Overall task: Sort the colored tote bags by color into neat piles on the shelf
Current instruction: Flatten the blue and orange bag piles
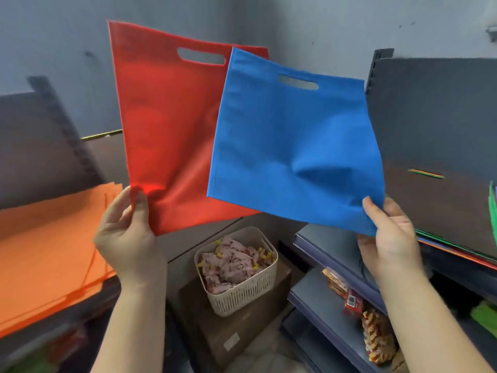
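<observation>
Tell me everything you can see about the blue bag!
The blue bag is a flat, square tote that looks like thin non-woven fabric, with stitched edges and an oval cut-out handle near its top. It is held up in the air, tilted, handle end up. The right hand pinches its lower right corner, puckering the cloth there. Its left edge overlaps the red bag behind it.

Corner of grey-blue painted walls (pixel 309 25), scuffed; dark shelving unit (pixel 40 146) at left, another dark shelf unit (pixel 430 109) at right with grey lower shelves (pixel 328 243); pale slatted basket (pixel 242 294) atop a brown cardboard box (pixel 236 329) on the floor between; light dim, even.
</observation>
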Available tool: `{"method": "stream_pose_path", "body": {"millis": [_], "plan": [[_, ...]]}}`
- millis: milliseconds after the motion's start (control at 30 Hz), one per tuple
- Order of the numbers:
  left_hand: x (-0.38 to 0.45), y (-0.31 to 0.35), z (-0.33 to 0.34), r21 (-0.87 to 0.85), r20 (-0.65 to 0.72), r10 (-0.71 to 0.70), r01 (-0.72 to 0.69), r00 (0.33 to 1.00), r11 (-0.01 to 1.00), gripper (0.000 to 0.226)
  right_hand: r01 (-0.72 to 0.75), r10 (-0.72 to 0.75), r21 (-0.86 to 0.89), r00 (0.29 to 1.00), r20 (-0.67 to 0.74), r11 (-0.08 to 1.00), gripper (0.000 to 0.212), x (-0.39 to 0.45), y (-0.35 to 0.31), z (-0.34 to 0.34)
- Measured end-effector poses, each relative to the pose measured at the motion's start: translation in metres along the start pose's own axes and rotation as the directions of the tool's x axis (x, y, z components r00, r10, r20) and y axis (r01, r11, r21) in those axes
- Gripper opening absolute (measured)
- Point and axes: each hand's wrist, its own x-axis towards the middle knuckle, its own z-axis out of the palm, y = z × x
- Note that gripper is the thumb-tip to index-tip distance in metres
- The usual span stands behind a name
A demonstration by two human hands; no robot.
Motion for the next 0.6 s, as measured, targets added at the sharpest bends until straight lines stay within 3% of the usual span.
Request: {"method": "stream_pose_path", "body": {"millis": [200,333,500,600], "plan": [[0.041,0.039,-0.095,0.059,-0.191,0.105,-0.095,0.976,0.994,0.017,-0.131,0.111,0.098,0.976,0.185,0.987,0.044,-0.015,0.053,0.084],[0.064,0.069,-0.159,0.100,-0.317,0.130,-0.103,0.939,0.990,0.027,-0.210,0.169,0.122,0.944,0.282,0.970,0.041,-0.038,0.089,0.138],[0.085,0.110,-0.240,0.178,-0.417,0.201,-0.137,0.886,0.974,0.014,-0.304,0.216,0.166,0.889,0.405,0.938,0.037,-0.087,0.126,0.211],[0.098,0.141,-0.295,0.275,-0.455,0.259,-0.142,0.852,0.951,0.020,-0.368,0.247,0.188,0.850,0.464,0.911,0.026,-0.127,0.142,0.257]]}}
